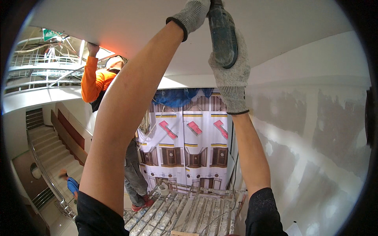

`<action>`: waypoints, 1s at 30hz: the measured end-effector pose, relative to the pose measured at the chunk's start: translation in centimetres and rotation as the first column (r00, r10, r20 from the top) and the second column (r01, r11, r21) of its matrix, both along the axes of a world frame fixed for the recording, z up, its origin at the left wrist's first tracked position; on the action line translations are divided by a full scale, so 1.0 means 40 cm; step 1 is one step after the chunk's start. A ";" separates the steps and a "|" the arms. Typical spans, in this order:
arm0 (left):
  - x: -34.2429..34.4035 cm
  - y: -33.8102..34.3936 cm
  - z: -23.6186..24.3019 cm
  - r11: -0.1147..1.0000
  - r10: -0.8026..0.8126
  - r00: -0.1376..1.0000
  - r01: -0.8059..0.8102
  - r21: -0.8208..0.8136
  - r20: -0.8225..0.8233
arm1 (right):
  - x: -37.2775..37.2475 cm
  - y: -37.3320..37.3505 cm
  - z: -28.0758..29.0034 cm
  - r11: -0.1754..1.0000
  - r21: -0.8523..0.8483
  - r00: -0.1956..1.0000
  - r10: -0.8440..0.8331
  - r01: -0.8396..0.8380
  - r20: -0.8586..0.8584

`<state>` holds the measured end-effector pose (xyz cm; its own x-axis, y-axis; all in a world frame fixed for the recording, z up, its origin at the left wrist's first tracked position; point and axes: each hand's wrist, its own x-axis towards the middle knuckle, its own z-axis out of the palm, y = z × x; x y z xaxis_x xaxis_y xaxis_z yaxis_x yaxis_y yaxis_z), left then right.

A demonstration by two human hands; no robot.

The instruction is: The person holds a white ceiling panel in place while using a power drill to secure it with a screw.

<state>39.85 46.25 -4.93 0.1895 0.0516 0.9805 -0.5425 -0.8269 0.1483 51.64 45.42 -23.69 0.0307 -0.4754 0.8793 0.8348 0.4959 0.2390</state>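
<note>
Both my arms reach up overhead to the white ceiling panel (291,23). My right hand (232,72), in a light grey knit glove, is closed round a dark blue-green power drill (221,33) that points upward. The drill's nose runs to the top edge of the view, close to the ceiling. Beside that nose is my left hand (193,15), in a grey glove with a dark cuff. Its fingers are cut off by the edge of the view, so their grip is hidden.
A co-worker in an orange top (103,80) stands to the left, one hand raised to the ceiling's edge. Below lies a stained slatted platform (197,212) with a white bucket (163,189). Stairs (49,143) and another person (73,185) are lower left; a patched wall (307,145) is right.
</note>
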 end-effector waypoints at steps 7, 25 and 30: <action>0.007 -0.006 -0.043 0.978 -0.200 0.979 0.198 -0.061 -0.033 | 0.001 0.001 -0.001 0.996 0.050 0.997 -0.078 0.078 0.000; 0.001 -0.043 -0.220 0.918 -0.320 0.943 0.284 -0.277 -0.094 | -0.008 0.018 0.024 0.998 0.010 0.998 -0.054 0.054 0.027; 0.004 -0.045 -0.209 0.925 -0.315 0.942 0.277 -0.260 -0.118 | -0.014 0.013 0.027 1.000 -0.023 1.000 0.004 -0.004 0.015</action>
<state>39.99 44.44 -13.28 0.3800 0.1964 0.9039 -0.7113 -0.5627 0.4213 51.07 45.94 -22.61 0.0196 -0.4547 0.8904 0.8294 0.5047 0.2395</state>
